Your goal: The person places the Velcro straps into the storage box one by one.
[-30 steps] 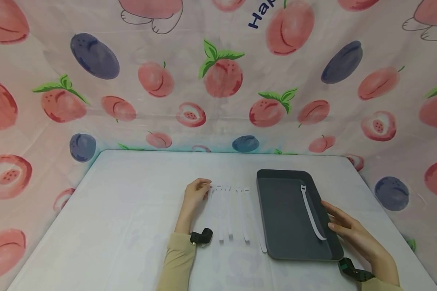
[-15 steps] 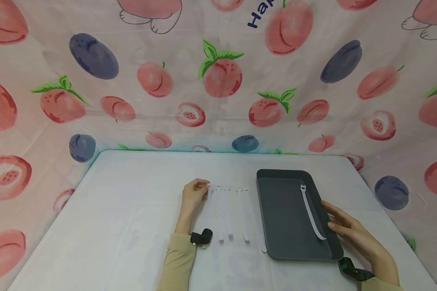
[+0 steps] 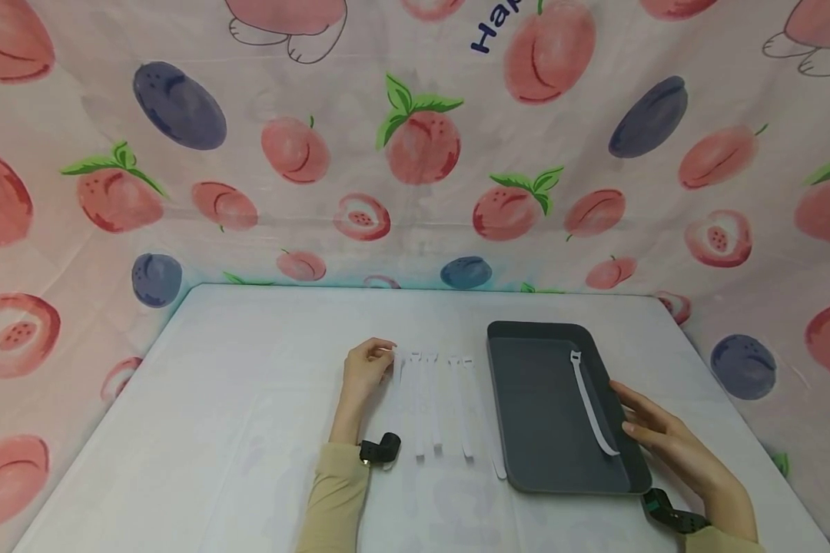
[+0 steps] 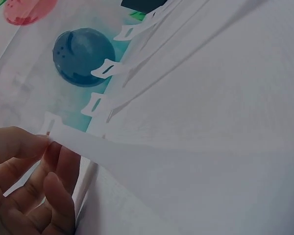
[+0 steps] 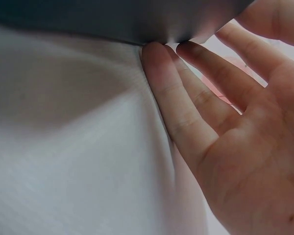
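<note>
My left hand (image 3: 365,375) pinches the slotted head of a white hook-and-loop cable tie (image 4: 90,146) between thumb and finger, at the left end of a row. Several more white cable ties (image 3: 436,403) lie side by side to its right, slotted heads at the far end; in the left wrist view a slotted head (image 4: 94,104) stands out beyond the held one. A dark grey tray (image 3: 542,415) stands right of the row, with one white cable tie (image 3: 588,399) lying in it. My right hand (image 3: 688,453) touches the tray's right edge, its fingers fairly straight.
The white tabletop (image 3: 249,399) extends left of the row. Behind it hangs a cloth (image 3: 360,177) printed with peaches and blue fruit. The last cable tie on the right lies close beside the tray's left wall.
My left hand has shifted slightly to the left with the cable tie head in its fingers. The right hand and the tray look unmoved.
</note>
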The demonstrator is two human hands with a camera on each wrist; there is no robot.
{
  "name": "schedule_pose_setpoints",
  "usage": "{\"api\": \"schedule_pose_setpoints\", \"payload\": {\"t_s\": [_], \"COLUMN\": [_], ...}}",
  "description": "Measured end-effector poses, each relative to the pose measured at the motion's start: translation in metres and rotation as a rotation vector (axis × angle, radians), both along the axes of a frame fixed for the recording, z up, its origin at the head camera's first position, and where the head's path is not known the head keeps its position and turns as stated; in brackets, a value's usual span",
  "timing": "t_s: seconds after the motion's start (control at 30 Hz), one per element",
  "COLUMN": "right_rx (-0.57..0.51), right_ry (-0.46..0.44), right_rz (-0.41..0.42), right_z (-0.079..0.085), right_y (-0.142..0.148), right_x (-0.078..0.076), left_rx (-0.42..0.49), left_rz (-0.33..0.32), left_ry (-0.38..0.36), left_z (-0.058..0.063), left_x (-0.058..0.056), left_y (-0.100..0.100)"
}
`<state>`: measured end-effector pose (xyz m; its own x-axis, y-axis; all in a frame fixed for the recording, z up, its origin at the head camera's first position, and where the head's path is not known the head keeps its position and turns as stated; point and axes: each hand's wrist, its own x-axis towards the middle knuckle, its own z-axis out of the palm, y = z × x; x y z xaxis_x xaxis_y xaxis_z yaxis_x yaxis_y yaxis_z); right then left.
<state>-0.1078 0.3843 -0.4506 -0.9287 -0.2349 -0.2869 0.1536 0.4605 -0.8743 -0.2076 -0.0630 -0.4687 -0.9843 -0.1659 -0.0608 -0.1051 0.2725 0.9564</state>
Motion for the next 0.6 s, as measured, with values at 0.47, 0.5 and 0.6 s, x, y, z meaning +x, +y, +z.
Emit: {"api": "schedule_pose_setpoints", "payload": {"t_s": [0.47, 0.5, 0.6], "right_rx": [-0.010, -0.009, -0.006], "right_ry": [-0.011, -0.011, -0.011], "right_rz": [0.005, 0.005, 0.009], "right_z": [-0.0008, -0.0010, -0.0015], "right_y": [0.0010, 0.0013, 0.0021], "right_x": [-0.0003, -0.0004, -0.0004], "left_rx": [-0.014, -0.015, -0.018], "left_rz": [-0.012, -0.013, -0.019], "left_ry": [-0.002, 0.000, 0.008], "left_z": [0.0026, 0.0025, 0.0025], "left_x": [0.0013, 0.0012, 0.0009], "left_y": [-0.0046, -0.0049, -0.0053]}}
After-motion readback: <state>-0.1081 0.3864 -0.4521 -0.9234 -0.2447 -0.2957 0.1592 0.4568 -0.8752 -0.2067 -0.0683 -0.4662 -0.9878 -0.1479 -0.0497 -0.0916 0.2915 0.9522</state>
